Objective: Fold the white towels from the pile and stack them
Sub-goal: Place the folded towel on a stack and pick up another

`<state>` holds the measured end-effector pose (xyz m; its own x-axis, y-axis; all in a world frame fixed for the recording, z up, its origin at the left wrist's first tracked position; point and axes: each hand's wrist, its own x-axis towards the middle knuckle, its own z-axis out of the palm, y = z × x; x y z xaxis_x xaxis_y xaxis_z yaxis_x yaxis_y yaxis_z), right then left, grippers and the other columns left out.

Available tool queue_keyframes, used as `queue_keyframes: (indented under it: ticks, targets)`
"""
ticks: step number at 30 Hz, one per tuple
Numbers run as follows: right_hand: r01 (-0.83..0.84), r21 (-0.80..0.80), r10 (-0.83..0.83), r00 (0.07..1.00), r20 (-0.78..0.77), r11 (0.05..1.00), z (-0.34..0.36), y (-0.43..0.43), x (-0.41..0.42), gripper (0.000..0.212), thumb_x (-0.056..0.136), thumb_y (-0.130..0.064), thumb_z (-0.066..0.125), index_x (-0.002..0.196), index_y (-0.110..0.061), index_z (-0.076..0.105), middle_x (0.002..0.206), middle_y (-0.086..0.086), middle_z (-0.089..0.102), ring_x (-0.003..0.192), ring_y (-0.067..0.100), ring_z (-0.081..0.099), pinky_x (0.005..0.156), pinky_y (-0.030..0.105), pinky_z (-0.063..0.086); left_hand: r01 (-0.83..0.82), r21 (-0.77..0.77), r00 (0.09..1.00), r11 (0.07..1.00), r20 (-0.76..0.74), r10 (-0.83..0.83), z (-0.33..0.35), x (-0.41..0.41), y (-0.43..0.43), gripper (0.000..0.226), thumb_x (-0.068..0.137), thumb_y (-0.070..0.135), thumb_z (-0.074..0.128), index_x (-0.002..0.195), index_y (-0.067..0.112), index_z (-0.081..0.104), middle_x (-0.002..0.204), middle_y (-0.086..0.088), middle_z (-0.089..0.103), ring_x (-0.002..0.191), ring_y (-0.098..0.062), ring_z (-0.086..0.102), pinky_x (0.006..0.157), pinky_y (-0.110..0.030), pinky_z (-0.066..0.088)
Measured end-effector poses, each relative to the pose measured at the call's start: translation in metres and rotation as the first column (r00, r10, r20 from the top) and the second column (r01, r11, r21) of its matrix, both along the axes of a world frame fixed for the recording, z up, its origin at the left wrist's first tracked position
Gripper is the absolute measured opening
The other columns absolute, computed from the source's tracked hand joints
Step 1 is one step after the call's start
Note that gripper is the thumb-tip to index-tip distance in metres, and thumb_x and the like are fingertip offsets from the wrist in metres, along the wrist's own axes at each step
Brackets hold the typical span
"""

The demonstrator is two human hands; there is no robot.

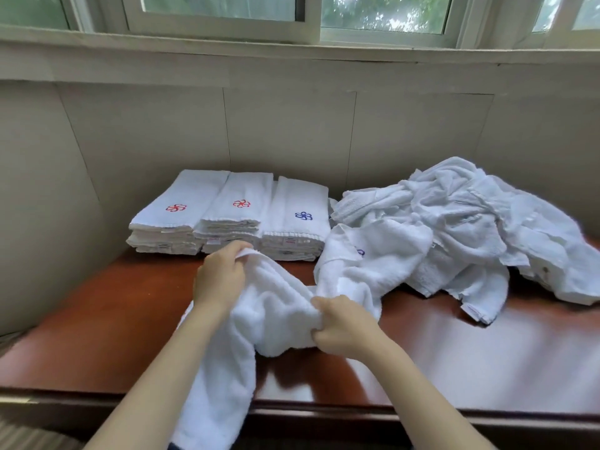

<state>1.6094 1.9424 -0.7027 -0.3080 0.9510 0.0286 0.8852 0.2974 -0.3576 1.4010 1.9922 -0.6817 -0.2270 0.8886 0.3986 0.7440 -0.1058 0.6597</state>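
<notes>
Head cam: both hands, left [219, 276] & right [344, 323], fingers curled tight, gripping bunched white towel [276, 306] over table [113, 319].

Single view, from a wide-angle camera worn on the person's head. It faces forward and down across a reddish-brown table [97, 336] toward a panelled wall [292, 131] and window [220, 8] at top of frame. Both forearms [156, 384] enter from the bottom edge. The left hand [219, 277] and right hand [344, 329], gripping a white towel [276, 316], sit nearest the lens, centre frame. Folded stacks [227, 212] and loose pile [454, 228] lie farther back, near the wall. Wall seams lean at the frame's sides.
</notes>
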Motion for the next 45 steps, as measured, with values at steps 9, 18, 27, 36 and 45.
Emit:
queue_keyframes:
  ticks: [9, 18, 27, 36, 45]
  targets:
    - [-0.021, 0.100, 0.060, 0.912, -0.405, 0.995, 0.085, 0.046, -0.020, 0.039, 0.083, -0.010, 0.061, 0.117, -0.025, 0.052, 0.097, -0.012, 0.054, 0.084, 0.010, 0.051, 0.074, 0.026, 0.040, 0.297, 0.435, 0.954, 0.850, -0.094, -0.286, 0.105, 0.007, 0.000, 0.025, 0.090, 0.012, 0.038, 0.099, 0.010, 0.061, 0.072, 0.009, 0.061, 0.067, -0.018, 0.053, 0.062, -0.029, 0.040]
    - [-0.001, -0.018, -0.002, 0.989, -0.151, 1.000, 0.159, 0.086, -0.001, 0.023, 0.077, -0.009, 0.059, 0.063, -0.019, 0.044, 0.065, -0.005, 0.046, 0.063, 0.017, 0.042, 0.055, 0.026, 0.033, 0.154, 0.570, 0.979, 0.807, -0.197, -0.048, 0.192, -0.046, 0.007, 0.033, 0.090, 0.027, 0.039, 0.103, 0.013, 0.066, 0.087, -0.011, 0.068, 0.083, -0.035, 0.059, 0.068, -0.037, 0.044]
    - [0.235, 0.695, -0.196, 0.971, -0.137, 0.679, 0.207, 0.090, 0.011, 0.015, 0.082, -0.007, 0.048, 0.094, -0.006, 0.039, 0.085, 0.027, 0.062, 0.078, 0.044, 0.057, 0.062, 0.033, 0.023, -0.123, 0.433, 0.888, 0.893, -0.354, 0.294, 0.214, -0.088, 0.023, 0.028, 0.097, 0.034, 0.049, 0.104, 0.014, 0.068, 0.100, -0.028, 0.063, 0.092, -0.049, 0.058, 0.069, -0.041, 0.042]
    - [0.289, 0.541, -0.390, 0.917, 0.080, 0.790, 0.223, 0.093, 0.046, 0.024, 0.091, -0.030, 0.060, 0.100, -0.008, 0.064, 0.105, 0.018, 0.061, 0.096, 0.038, 0.059, 0.069, 0.032, 0.038, -0.391, 0.265, 0.784, 0.882, -0.405, 0.469, 0.233, -0.135, 0.031, 0.026, 0.095, 0.018, 0.050, 0.110, 0.018, 0.071, 0.117, -0.023, 0.060, 0.112, -0.043, 0.053, 0.090, -0.044, 0.044]
    - [0.511, 0.346, -0.459, 0.859, -0.226, 0.787, 0.213, 0.116, 0.080, 0.017, 0.093, -0.012, 0.048, 0.090, -0.012, 0.064, 0.107, 0.019, 0.061, 0.098, 0.038, 0.057, 0.073, 0.031, 0.039, -0.436, 0.034, 0.858, 0.899, -0.285, 0.427, 0.213, -0.139, 0.075, 0.024, 0.097, 0.008, 0.039, 0.110, 0.000, 0.057, 0.119, -0.029, 0.056, 0.113, -0.045, 0.053, 0.085, -0.040, 0.043]
